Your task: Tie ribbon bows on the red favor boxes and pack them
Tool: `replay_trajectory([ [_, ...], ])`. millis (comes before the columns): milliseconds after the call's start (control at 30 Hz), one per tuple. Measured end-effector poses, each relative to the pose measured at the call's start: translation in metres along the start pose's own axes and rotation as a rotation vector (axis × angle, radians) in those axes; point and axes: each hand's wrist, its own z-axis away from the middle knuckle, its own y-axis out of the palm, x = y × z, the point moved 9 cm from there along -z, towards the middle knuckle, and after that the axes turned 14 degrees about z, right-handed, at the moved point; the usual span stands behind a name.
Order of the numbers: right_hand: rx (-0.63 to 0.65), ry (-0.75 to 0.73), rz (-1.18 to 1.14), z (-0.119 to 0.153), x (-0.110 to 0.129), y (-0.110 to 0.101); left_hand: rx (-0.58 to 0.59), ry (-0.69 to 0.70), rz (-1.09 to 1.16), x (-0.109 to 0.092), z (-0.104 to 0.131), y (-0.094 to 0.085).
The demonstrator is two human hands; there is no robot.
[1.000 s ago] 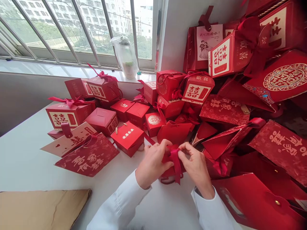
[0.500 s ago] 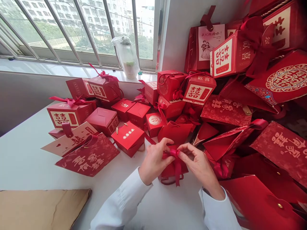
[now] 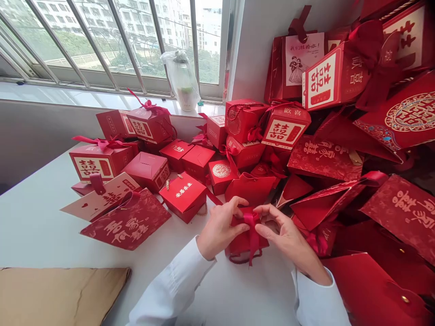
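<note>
Red box (image 3: 237,246) with a shiny ribbon (image 3: 253,244) and cord handle (image 3: 242,261) sits on the white table (image 3: 238,294) — left hand (image 3: 220,228) and right hand (image 3: 288,237) half-curled at the ribbon, whether pinching it I cannot tell

Long white sleeves (image 3: 170,287), loose, softly creased; cuffs (image 3: 204,251) plain, wide, white, faintly bluish in shade.

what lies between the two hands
In the head view, a ribbon lies between the left hand and the right hand. It runs over a small red box, its tail hanging down the near side.
</note>
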Motion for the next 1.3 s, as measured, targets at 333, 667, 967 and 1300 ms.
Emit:
replay_trajectory([
  [333, -0.15, 0.076, -0.168, -0.004, -0.012, -0.003, 0.048, 0.011, -0.041, -0.003, 0.002, 0.005],
  [667, -0.188, 0.085, -0.108, -0.003, -0.012, -0.007, 0.002, 0.054, -0.007, -0.004, 0.0, 0.004],
  [967, -0.226, 0.128, 0.053, 0.022, -0.014, -0.007, -0.075, 0.06, 0.064, 0.001, -0.002, 0.0],
  [1300, -0.3, 0.081, 0.223, 0.016, 0.015, -0.003, 0.017, 0.087, 0.071, -0.001, -0.003, -0.002],
])
